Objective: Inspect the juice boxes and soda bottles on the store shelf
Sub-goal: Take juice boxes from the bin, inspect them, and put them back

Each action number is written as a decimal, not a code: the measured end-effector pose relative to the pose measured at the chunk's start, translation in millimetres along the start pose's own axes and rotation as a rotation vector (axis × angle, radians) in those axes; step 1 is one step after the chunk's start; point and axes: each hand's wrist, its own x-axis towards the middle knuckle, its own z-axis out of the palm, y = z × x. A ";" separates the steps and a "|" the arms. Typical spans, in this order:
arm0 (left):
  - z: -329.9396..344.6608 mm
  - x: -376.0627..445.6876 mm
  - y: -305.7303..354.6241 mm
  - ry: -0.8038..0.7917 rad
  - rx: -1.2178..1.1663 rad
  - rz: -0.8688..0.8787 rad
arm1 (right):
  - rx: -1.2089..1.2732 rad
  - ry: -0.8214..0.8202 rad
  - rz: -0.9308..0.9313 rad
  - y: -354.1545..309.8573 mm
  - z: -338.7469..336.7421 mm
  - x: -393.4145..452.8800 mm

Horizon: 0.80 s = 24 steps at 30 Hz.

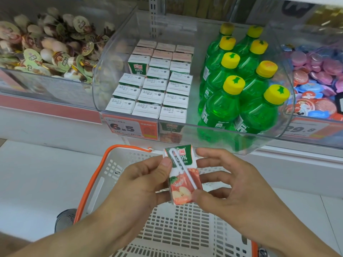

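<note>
Two hands held one juice box [182,175] upright above a white shopping basket [118,164] with an orange rim, just in front of the shelf. The left hand [137,184] pinched the box's left edge, thumb near the top corner and fingers behind; the right hand [228,184] gripped the right side, thumb at the lower corner and fingers [209,154] curled round the back. A white straw [182,166] ran slantwise across the front face. Behind, a clear bin [187,127] held rows of juice boxes [154,86] on its left and green soda bottles [239,86] with yellow caps on its right, standing close together. A price tag [126,127] sat on the shelf edge below the bin. The box looked light and fairly stiff, though its walls would likely give under a hard squeeze, so the edges and corners seemed the safest hold. The bottles would probably be heavier and smooth, best taken round the neck or shoulder.
</note>
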 end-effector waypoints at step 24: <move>-3.1 -13.3 9.8 -0.047 0.877 0.625 | -0.041 0.070 -0.116 -6.1 -6.7 -4.6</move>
